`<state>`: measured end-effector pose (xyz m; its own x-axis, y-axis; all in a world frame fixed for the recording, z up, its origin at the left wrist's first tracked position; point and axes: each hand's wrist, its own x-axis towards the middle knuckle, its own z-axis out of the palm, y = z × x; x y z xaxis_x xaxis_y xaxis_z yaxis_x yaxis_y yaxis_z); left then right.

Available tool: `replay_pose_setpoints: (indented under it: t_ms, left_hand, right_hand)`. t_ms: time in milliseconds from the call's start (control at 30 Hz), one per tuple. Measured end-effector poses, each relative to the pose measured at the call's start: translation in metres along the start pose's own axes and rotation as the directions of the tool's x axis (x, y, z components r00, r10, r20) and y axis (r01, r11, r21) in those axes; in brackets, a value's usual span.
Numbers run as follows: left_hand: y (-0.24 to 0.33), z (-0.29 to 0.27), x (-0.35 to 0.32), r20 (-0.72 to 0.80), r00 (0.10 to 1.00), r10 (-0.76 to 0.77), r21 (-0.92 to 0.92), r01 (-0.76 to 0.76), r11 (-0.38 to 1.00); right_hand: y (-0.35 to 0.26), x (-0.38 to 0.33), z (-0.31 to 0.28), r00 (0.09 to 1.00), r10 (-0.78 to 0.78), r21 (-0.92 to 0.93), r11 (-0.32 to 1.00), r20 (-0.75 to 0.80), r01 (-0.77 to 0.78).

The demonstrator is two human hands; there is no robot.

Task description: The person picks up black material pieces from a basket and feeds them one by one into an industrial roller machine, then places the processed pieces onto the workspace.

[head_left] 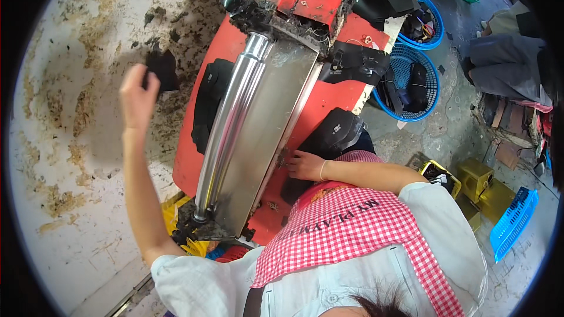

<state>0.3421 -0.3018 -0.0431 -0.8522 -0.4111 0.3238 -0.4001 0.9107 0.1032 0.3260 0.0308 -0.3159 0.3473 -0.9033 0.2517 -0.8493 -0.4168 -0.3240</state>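
My left hand [140, 97] is raised at the left, blurred, with its fingers bent beside a dark, ragged-edged black piece [163, 70] in front of the stained wall. Whether the fingers grip that piece cannot be made out. My right hand [305, 166] rests on the near side of a red machine [346, 103], its fingers spread at the edge of the metal plate and nothing visible in them. A shiny metal roller [232, 123] runs along the machine beside the plate [273, 105]. Black flat pieces [333, 132] lie stacked on the red surface close to my right hand.
More black pieces [211, 103] lie beyond the roller, and others [355, 61] near the machine's head. Blue baskets [436, 91] holding dark pieces stand on the floor at right. A yellow container [455, 185] and a blue crate [514, 223] are at far right. Another person's legs [508, 61] show there.
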Motion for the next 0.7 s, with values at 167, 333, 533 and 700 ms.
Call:
replay_pose_setpoints:
  t_ms: [167, 333, 533, 700]
  left_hand:
    - [0.017, 0.042, -0.032, 0.115, 0.987, 0.110, -0.164, -0.090, 0.982]
    - [0.023, 0.070, -0.053, 0.392, 0.910, 0.133, -0.390, 0.034, 0.920]
    - [0.028, 0.090, -0.057, 0.597, 0.795, 0.111, -0.536, 0.292, 0.792]
    - [0.025, 0.089, -0.058, 0.635, 0.772, -0.002, -0.538, 0.444, 0.716]
  right_hand:
    - [-0.009, -0.001, -0.056, 1.000, 0.015, 0.525, 0.851, -0.025, 0.000]
    - [0.010, 0.005, -0.170, 0.713, 0.684, 0.823, 0.488, -0.153, -0.292]
    - [0.054, 0.054, -0.182, 0.623, 0.782, 0.712, 0.448, -0.019, -0.541]
    - [0.056, 0.042, -0.174, 0.638, 0.767, 0.820, 0.409, -0.070, -0.401]
